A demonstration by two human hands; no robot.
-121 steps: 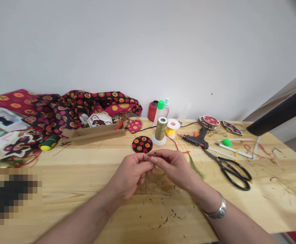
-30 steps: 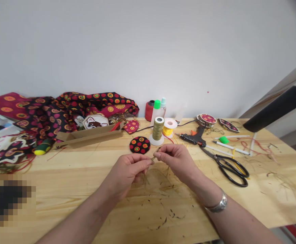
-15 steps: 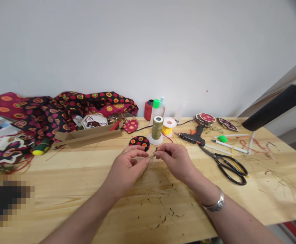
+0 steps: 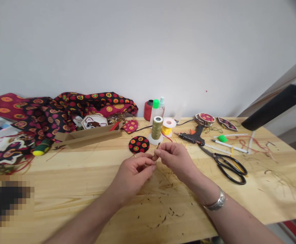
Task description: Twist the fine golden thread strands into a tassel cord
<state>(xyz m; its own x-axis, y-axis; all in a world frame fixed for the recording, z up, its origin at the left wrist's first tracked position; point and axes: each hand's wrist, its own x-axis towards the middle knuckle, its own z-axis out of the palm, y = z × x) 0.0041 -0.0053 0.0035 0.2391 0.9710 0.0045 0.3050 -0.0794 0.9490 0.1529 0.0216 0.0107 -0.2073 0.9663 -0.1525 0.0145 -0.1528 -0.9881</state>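
Note:
Both hands meet above the middle of the wooden table (image 4: 61, 189). My right hand (image 4: 174, 159) pinches a small bundle of olive-gold thread (image 4: 157, 149), whose short end sticks up between thumb and forefinger. My left hand (image 4: 135, 173) is closed in a pinch on the thread just below, fingertips touching the right hand's. Loose strands trail down onto the table under the hands. A round black fabric disc with red and yellow dots (image 4: 138, 144) lies just beyond the hands, and an olive thread spool (image 4: 157, 128) stands behind it.
Black scissors (image 4: 229, 164), a black glue gun (image 4: 192, 136), white pens and a yellow spool (image 4: 168, 127) lie to the right. Bottles (image 4: 156, 107) stand at the wall. Patterned cloth (image 4: 61, 108) and a flat cardboard box (image 4: 86, 134) fill the left. Thread scraps litter the front.
My left hand's fingers, spread half a second ago, have closed back onto the thread. The bundle has tilted upright between both pinches. The view has barely shifted.

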